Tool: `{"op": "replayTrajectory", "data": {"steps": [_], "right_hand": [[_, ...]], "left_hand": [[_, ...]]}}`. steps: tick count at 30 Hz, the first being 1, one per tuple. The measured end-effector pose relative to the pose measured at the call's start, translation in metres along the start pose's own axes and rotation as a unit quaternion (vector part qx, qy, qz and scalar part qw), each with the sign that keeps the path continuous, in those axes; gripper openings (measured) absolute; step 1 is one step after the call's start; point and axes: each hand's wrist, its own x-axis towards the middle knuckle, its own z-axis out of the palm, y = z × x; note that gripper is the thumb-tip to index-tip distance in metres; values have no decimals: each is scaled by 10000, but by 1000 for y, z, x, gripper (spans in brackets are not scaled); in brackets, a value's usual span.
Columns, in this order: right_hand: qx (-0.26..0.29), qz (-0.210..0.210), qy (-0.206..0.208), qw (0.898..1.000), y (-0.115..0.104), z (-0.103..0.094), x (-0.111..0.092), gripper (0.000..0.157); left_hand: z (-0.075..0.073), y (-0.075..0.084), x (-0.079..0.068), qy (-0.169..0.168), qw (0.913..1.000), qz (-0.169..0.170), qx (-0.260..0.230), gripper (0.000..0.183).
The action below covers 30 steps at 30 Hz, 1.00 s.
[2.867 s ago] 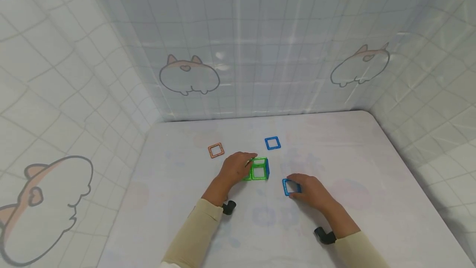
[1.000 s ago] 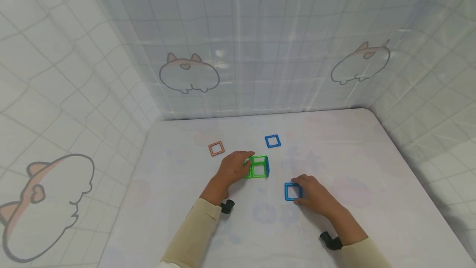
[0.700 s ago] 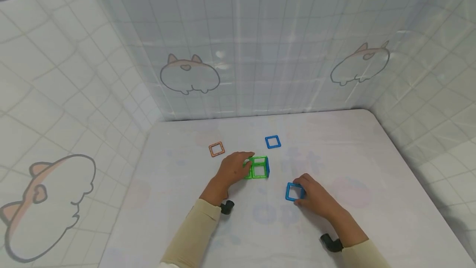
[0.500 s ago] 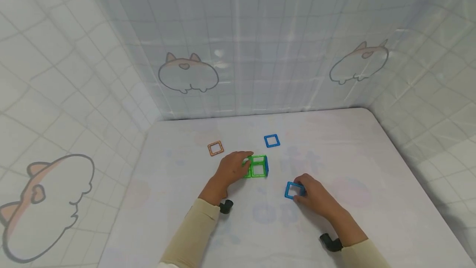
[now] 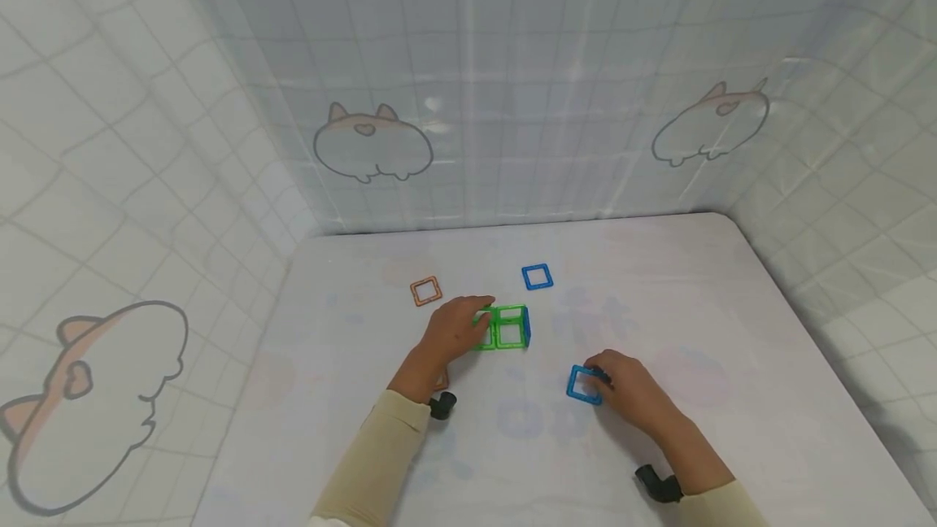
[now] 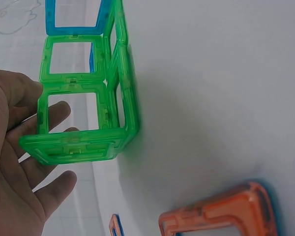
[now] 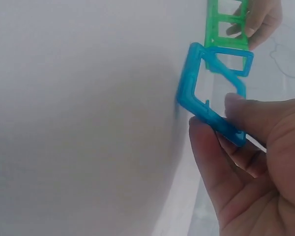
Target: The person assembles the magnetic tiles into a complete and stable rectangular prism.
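Note:
My left hand (image 5: pixel 454 328) grips the left end of a box-like build of green magnetic tiles (image 5: pixel 498 325), which has a blue tile (image 5: pixel 527 327) standing at its right end. In the left wrist view the thumb lies on the edge of a green tile (image 6: pixel 73 78), with the fingers behind the open frames. My right hand (image 5: pixel 633 389) pinches a loose square blue magnetic tile (image 7: pixel 188 78) by one edge, between thumb and fingers. That tile is tilted in the right wrist view and sits to the near right of the green build.
Beyond the build, a second loose blue tile (image 5: pixel 538 287) lies flat on the white-covered table (image 5: pixel 659 267). An orange tile (image 5: pixel 429 301) lies at the far left. Another orange tile (image 5: pixel 442 381) is partly hidden by the left wrist. Tile-patterned curtains (image 5: pixel 512 104) surround the table.
My right hand has drawn slightly right and nearer with the blue tile, turning it. My left hand has shifted slightly left on the green build, uncovering more of it and the orange tile beside the wrist.

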Motion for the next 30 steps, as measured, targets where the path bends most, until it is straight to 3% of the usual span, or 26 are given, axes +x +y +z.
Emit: {"op": "replayTrajectory", "data": {"steps": [10,23,30], "right_hand": [[297,-126,-33,9995,-5,-5,0,21],[36,-469,-113,9988,-21,1,10,27],[11,-441,-93,9990,-32,9,18,23]], "left_hand": [[2,-3,0,-10,10000,-36,-45,38],[2,-5,-1,-64,10000,63,-31,39],[3,-3,-2,-82,10000,1,8,40]]}}
